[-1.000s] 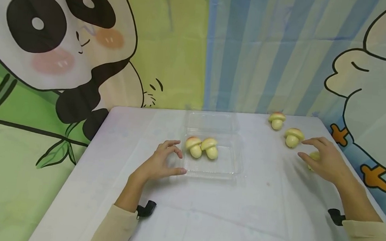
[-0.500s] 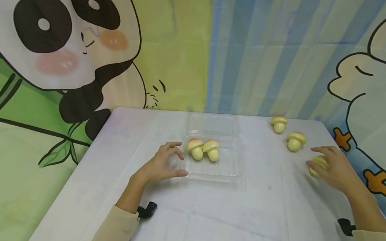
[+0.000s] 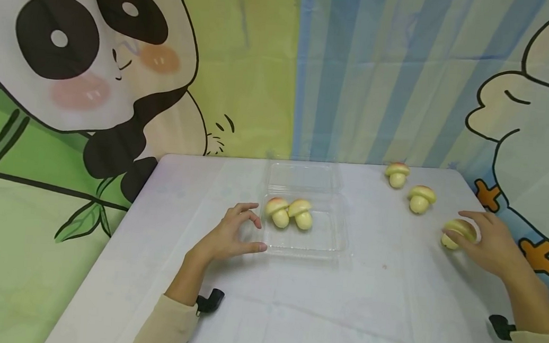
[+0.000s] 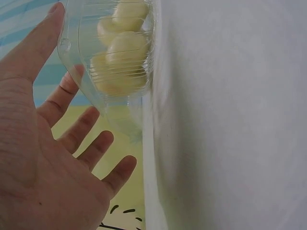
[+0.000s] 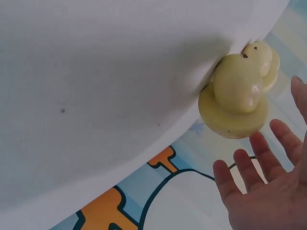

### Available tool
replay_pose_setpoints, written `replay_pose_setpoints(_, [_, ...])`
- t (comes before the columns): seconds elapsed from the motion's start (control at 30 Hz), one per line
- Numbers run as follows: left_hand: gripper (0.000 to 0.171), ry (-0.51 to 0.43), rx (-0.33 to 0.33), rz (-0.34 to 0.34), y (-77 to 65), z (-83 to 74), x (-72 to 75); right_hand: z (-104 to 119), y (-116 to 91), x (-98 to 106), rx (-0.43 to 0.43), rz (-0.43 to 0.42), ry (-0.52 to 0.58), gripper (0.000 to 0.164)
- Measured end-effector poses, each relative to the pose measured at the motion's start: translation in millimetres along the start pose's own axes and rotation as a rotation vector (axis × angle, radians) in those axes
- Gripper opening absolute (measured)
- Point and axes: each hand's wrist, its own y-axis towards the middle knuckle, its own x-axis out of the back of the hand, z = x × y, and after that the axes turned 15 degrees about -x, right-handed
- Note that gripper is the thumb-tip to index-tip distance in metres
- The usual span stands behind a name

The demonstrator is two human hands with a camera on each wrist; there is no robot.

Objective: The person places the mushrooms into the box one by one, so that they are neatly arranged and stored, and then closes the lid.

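The left hand [image 3: 229, 235] keeps a wide grip at the clear container [image 3: 327, 232], which holds two yellow mushrooms [image 3: 301, 215]. Far right on the bench [image 3: 365, 305], another mushroom [image 3: 461, 226] sits between the right hand's [image 3: 494, 245] wide-spread thumb and fingers; whether they touch it is hard to tell.

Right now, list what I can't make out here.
Head view: part of the mushroom nearest the right hand, hidden by that hand.
Left wrist view: the rest of the clear container, cut off by the top edge.
Right wrist view: the rest of the right hand, cut off by the right and bottom edges.
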Motion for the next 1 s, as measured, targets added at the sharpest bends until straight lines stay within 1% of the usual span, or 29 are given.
replay_pose_setpoints(0.13, [0.054,0.001,0.005,0.0,-2.1,0.6,0.5,-4.6,0.9,-3.6,0.014,-0.013,-0.013,0.067])
replay_pose_setpoints(0.2, [0.054,0.002,0.004,0.0,-2.5,0.9,0.5,-5.4,1.1,-4.7,0.008,-0.014,-0.023,0.069])
replay_pose_setpoints(0.37, [0.054,0.011,-0.022,-0.004,-0.3,1.2,0.5,-6.8,0.9,-3.3,-0.044,0.015,-0.043,0.073])
replay_pose_setpoints(0.47, [0.055,0.01,-0.024,-0.006,0.0,2.0,0.1,-6.7,1.2,-4.1,-0.053,0.033,-0.04,0.071])
replay_pose_setpoints(0.67, [0.055,0.009,-0.006,-0.001,-2.5,2.7,-1.6,-7.9,-0.1,-9.0,-0.051,0.068,-0.03,0.066])
replay_pose_setpoints(0.87, [0.055,0.018,-0.017,-0.001,-2.6,2.7,-1.0,-8.3,-1.3,-11.0,-0.056,0.136,0.006,0.065])
replay_pose_setpoints(1.0, [0.055,0.026,-0.024,-0.003,-0.8,3.2,-0.7,-8.9,0.6,-10.2,-0.036,0.131,0.008,0.062])
